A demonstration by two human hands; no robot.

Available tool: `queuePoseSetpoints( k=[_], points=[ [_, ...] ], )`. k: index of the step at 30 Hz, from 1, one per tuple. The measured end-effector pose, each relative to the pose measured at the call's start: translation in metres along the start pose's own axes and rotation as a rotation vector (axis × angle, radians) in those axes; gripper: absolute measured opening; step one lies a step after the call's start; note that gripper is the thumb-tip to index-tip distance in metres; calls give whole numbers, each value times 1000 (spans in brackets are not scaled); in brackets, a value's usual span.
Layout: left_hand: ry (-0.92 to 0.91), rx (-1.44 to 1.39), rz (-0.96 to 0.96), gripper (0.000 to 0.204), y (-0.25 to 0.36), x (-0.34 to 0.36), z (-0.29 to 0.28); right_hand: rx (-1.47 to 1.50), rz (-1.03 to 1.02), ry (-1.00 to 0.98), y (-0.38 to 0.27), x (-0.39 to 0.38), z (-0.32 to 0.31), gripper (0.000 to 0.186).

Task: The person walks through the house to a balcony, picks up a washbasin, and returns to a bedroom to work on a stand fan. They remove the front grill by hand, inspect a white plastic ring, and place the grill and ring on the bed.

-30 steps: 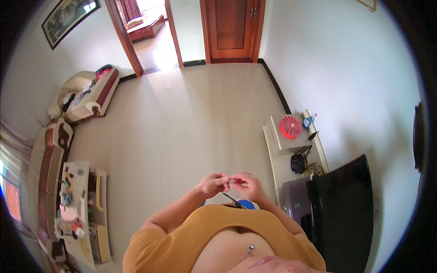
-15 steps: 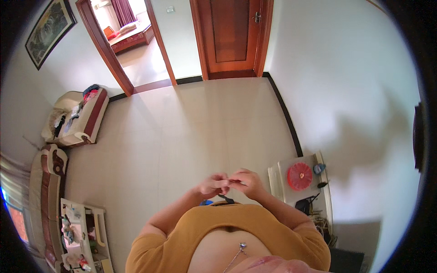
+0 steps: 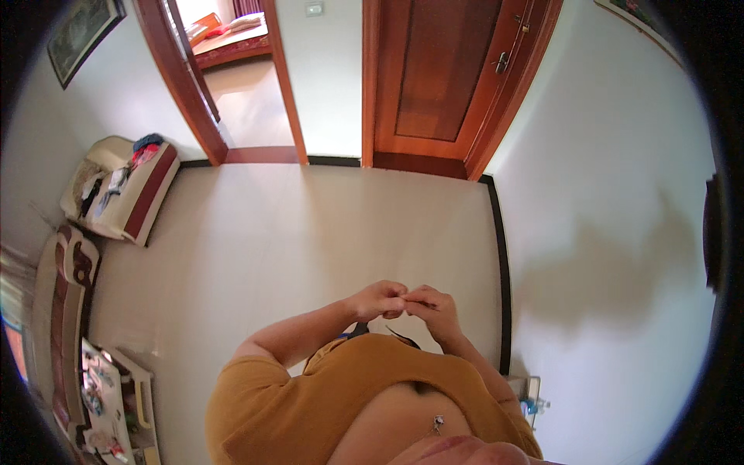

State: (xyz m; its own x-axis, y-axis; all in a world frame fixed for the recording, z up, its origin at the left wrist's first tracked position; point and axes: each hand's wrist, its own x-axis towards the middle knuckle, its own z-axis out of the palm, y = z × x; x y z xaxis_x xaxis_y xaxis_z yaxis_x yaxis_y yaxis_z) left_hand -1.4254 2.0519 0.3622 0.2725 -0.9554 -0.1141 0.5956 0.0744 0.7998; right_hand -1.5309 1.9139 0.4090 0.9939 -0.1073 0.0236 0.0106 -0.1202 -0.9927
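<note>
Mustard top: person stands, shirt fills lower frame, both forearms brought together in front of chest.
Left hand: fingers curled in, tips meeting the right hand's; pinching smth tiny, can't tell what.
Right hand: curled likewise, knuckles up, touching left.
Thin dark cord: hangs just below the hands, above shirt; likely what's being worked.
Step, prob.: fiddling w/ small item at fingertips, mid-way.
Next calls for: fine two-finger control, hands kept close.
Around: pale tile floor, wooden door, sofa far left.
</note>
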Motion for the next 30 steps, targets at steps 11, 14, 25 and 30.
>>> queuePoseSetpoints(
  k=[11,14,25,30],
  points=[
    [-363,624,-304,18,90,361,-93,525,154,365,77,188,-223,11],
    [-329,659,-326,17,152,441,-121,417,164,271,92,280,-293,13],
    [580,1040,239,25,394,714,-365,386,-73,176,117,641,-456,8],
    [691,1617,545,32,500,896,-436,241,202,564,218,705,-542,8]
  ],
)
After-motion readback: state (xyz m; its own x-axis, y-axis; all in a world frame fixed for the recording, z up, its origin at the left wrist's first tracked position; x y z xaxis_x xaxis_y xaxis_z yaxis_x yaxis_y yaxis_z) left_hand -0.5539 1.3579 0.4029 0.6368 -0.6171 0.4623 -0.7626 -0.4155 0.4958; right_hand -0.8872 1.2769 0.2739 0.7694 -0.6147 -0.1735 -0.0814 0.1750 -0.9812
